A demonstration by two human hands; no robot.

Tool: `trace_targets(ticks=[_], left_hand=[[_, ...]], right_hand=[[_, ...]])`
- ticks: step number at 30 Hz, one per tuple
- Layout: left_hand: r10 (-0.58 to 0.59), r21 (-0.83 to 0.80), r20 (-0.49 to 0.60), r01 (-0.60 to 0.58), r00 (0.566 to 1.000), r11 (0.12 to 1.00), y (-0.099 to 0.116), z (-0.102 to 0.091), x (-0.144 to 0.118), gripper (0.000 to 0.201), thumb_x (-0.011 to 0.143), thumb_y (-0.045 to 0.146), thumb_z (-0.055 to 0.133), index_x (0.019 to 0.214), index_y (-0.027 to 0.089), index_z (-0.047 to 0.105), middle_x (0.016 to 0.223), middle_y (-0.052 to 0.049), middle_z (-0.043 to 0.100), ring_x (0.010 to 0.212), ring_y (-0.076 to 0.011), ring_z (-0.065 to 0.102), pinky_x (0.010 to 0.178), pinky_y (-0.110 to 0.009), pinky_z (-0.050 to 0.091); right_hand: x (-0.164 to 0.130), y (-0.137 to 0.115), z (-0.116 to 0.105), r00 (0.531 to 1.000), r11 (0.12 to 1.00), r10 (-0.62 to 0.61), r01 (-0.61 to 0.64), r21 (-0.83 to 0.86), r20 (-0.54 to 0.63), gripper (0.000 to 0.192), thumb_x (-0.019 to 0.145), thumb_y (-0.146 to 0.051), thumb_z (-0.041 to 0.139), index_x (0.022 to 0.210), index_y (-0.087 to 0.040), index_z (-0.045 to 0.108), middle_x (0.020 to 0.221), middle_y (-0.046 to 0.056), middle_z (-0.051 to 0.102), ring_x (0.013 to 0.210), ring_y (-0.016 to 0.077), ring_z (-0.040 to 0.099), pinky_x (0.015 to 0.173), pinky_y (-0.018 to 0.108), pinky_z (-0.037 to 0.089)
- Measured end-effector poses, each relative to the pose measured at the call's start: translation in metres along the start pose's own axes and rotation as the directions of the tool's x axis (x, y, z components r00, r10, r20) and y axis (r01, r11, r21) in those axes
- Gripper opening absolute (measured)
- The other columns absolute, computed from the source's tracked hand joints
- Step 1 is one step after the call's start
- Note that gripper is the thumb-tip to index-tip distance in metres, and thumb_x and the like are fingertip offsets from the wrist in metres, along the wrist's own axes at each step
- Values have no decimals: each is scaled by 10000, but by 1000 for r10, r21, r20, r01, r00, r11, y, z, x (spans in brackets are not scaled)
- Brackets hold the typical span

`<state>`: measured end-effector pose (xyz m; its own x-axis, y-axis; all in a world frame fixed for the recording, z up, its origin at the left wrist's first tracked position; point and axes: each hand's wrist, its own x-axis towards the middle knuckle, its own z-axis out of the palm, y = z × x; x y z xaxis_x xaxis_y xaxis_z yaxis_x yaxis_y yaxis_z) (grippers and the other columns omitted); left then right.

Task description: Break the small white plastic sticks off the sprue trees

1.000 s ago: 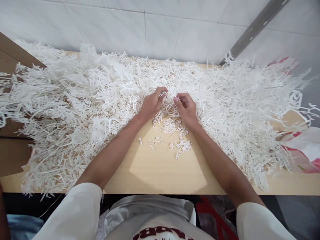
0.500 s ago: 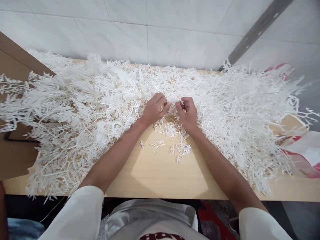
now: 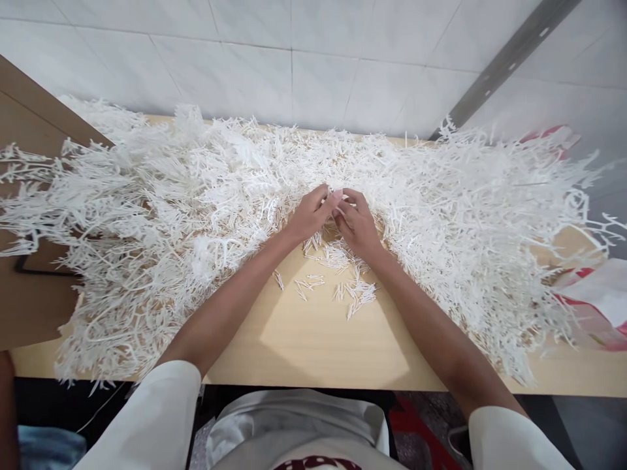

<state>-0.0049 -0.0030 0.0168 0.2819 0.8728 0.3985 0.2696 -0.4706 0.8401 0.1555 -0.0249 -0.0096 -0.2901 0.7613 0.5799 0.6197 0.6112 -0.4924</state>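
My left hand (image 3: 312, 212) and my right hand (image 3: 359, 222) meet over the middle of a wide heap of white branched plastic pieces (image 3: 235, 170). Both hands are closed, their fingertips pressed together around a small white plastic piece (image 3: 331, 190), most of it hidden by the fingers. Just below them, short thin white sticks (image 3: 337, 256) lie in a loose pile on the wooden table (image 3: 333, 352). A few more sticks (image 3: 361, 294) are scattered nearer to me.
Cardboard (image 3: 36, 294) stands at the left, partly under the heap. A white and red plastic bag (image 3: 600, 303) sits at the right edge. Behind the table is a tiled wall (image 3: 255, 72) with a slanting metal bar (image 3: 509, 62). Part of another person shows at lower left.
My hands have come together, the right one moving left until its fingers touch the left hand's. The view has shifted slightly. The heap and loose sticks look the same.
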Motion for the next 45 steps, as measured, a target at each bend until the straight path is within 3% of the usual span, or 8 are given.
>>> trace_targets(ticks=[3,8,11,17,22,30,39,45], left_hand=[[-115,-150,-4,113,993,982,8,8,4,410,858,581,565,781,185,487,768,-13,539,692,-116,496,636,-274,389],[-295,-403,-34,257,955,878,-6,15,3,364,879,525,570,793,175,525,733,-5,560,676,-102,520,631,-248,425],[-282,-402,-39,243,959,883,-11,15,0,379,873,533,575,760,173,540,690,5,555,635,-88,498,603,-235,418],[-170,-327,55,178,984,928,-8,13,-4,492,894,615,469,742,163,591,721,-29,617,666,-96,542,660,-255,445],[-154,-259,88,172,984,951,-12,17,-4,586,877,693,392,728,161,588,724,-37,612,676,-104,547,655,-264,437],[-184,-271,-12,174,983,947,-10,18,-4,487,903,623,441,680,190,446,624,24,470,585,-81,450,563,-248,370],[-194,-300,-57,168,979,939,-9,16,-4,471,866,607,533,685,202,373,618,36,475,558,-79,418,530,-242,358],[-174,-324,6,167,985,931,-7,17,-6,476,865,620,517,688,203,370,629,30,522,610,-87,500,590,-239,408]], right_hand=[[-1,3,3,999,999,25,-24,-34,21,377,933,-290,489,1308,-321,511,1401,100,450,1250,280,496,1040,535,468],[2,-3,-1,997,998,49,-50,25,58,301,937,-401,492,1198,-311,613,1389,75,500,1253,266,517,1071,530,446],[4,-10,-8,989,971,148,-150,186,24,250,904,-465,553,1067,-296,639,1291,56,577,1151,227,587,1024,473,490],[8,-11,-11,926,766,376,-318,559,11,331,860,-533,601,1079,-294,531,966,-7,642,817,116,653,754,287,560],[7,-4,-6,906,776,420,-391,495,57,337,827,-541,633,1033,-275,612,768,-35,637,663,104,618,646,271,534],[4,-12,-11,939,934,291,-238,265,-181,237,815,-469,674,834,-236,629,878,-2,650,744,117,600,672,285,525],[3,-15,-8,935,911,336,-293,290,-113,214,826,-400,646,945,-249,552,801,-31,626,660,104,585,653,279,494],[8,-23,-10,957,914,290,-271,301,-16,174,709,-164,613,764,-234,463,634,-77,484,547,71,434,561,244,392]])
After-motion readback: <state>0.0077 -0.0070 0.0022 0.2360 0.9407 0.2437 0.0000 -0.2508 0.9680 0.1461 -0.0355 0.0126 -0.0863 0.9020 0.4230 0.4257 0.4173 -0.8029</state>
